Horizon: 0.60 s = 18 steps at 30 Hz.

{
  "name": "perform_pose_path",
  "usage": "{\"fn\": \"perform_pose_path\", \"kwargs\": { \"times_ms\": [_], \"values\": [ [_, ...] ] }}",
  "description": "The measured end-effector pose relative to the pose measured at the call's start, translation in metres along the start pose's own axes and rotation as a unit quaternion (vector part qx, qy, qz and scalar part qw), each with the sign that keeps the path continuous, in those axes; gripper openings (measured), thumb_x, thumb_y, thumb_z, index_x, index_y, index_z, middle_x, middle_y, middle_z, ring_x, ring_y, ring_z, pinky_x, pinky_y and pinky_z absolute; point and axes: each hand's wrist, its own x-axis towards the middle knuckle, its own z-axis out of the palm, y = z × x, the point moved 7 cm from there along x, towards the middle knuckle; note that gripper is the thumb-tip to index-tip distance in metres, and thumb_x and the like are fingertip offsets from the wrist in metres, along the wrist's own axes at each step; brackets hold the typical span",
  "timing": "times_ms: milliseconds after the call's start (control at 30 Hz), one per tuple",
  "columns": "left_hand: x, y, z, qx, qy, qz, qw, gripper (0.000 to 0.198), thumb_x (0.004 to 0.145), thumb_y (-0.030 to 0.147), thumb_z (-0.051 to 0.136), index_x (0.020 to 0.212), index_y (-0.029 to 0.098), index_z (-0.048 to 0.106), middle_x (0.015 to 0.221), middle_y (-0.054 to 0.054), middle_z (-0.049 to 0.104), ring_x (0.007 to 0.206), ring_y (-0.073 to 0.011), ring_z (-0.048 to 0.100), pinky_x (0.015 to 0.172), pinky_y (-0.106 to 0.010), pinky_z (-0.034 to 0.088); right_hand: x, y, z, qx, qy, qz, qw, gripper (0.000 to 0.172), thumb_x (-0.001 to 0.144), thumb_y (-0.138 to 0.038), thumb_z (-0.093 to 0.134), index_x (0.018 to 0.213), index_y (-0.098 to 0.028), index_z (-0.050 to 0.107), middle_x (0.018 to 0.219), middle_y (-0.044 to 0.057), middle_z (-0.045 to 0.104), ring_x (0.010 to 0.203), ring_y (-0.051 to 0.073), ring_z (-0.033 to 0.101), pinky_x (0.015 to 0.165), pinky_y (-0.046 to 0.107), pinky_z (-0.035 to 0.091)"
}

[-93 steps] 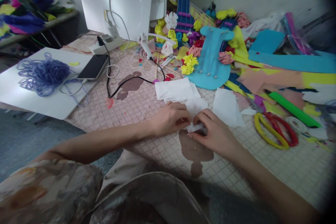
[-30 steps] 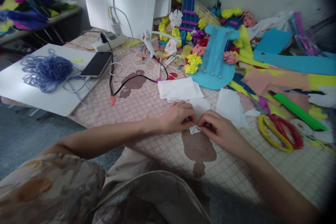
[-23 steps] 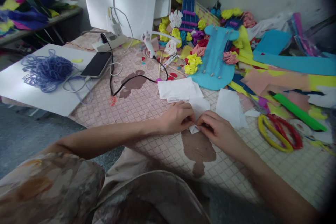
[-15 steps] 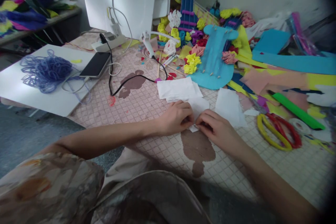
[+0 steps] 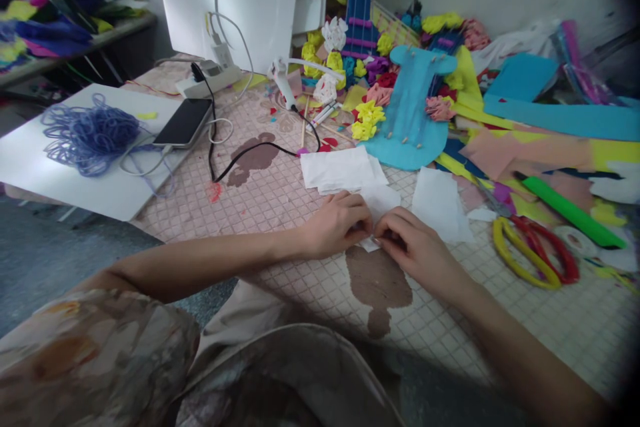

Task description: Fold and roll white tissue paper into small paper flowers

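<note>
My left hand (image 5: 343, 223) and my right hand (image 5: 407, 237) meet low over the table, fingertips almost touching. Between them is a white piece of paper (image 5: 381, 200), its near edge pinched by the fingers of both hands. A small folded bit of it shows under the fingertips; the rest of the grip is hidden. Just beyond my left hand lies a stack of white paper strips (image 5: 340, 168). To the right of my right hand rests another white paper pile (image 5: 439, 203).
Scissors with yellow and red handles (image 5: 527, 253) and a green cutter (image 5: 575, 210) lie at right. Behind stand a blue cut-out (image 5: 410, 113) and crumpled paper flowers. A glue gun (image 5: 283, 83), a phone (image 5: 184, 123) and purple yarn (image 5: 90, 133) are at left.
Both hands stay pinched at the same paper, with hardly any finger movement. The whole view has shifted very slightly.
</note>
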Motion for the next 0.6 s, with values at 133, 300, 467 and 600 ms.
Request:
{"fn": "perform_pose_path", "kwargs": {
  "times_ms": [133,300,467,600],
  "values": [
    [-0.0014,0.001,-0.0016,-0.003,-0.006,0.007,1.0,0.006,0.081,0.018,0.058,0.081,0.017,0.064,0.095,-0.004,0.059,0.094,-0.0179,0.049,0.086,-0.032,0.037,-0.0001,-0.001,0.0006,-0.007,-0.009,-0.001,1.0,0.013,0.084,-0.009,0.047,0.082,-0.022,0.05,0.087,0.003,0.051,0.082,0.019,0.054,0.069,0.031,0.044],
    [-0.0027,0.0034,-0.0041,-0.005,-0.018,0.012,1.0,0.009,0.076,0.019,0.062,0.084,0.017,0.064,0.098,-0.005,0.058,0.097,-0.0192,0.05,0.089,-0.033,0.038,-0.0002,-0.0017,0.0021,-0.008,-0.011,0.006,1.0,0.009,0.083,-0.013,0.051,0.083,-0.021,0.051,0.089,0.004,0.05,0.083,0.019,0.054,0.069,0.031,0.045],
    [-0.0026,0.0044,-0.0053,0.001,-0.038,0.006,0.999,0.014,0.072,0.019,0.065,0.086,0.017,0.063,0.101,-0.005,0.057,0.098,-0.0199,0.05,0.09,-0.034,0.037,-0.0018,-0.0021,0.0023,-0.006,-0.019,0.019,1.0,0.011,0.08,-0.018,0.059,0.084,-0.021,0.049,0.094,0.004,0.05,0.087,0.02,0.053,0.072,0.033,0.045],
    [-0.0029,0.0044,-0.0054,0.001,-0.063,0.013,0.998,0.022,0.069,0.022,0.069,0.088,0.017,0.061,0.101,-0.005,0.056,0.1,-0.021,0.049,0.09,-0.034,0.037,-0.0021,-0.0029,0.0021,0.011,-0.041,0.016,0.999,0.02,0.078,-0.024,0.065,0.088,-0.022,0.049,0.098,0.004,0.049,0.093,0.021,0.052,0.076,0.033,0.045]
  ]
}}
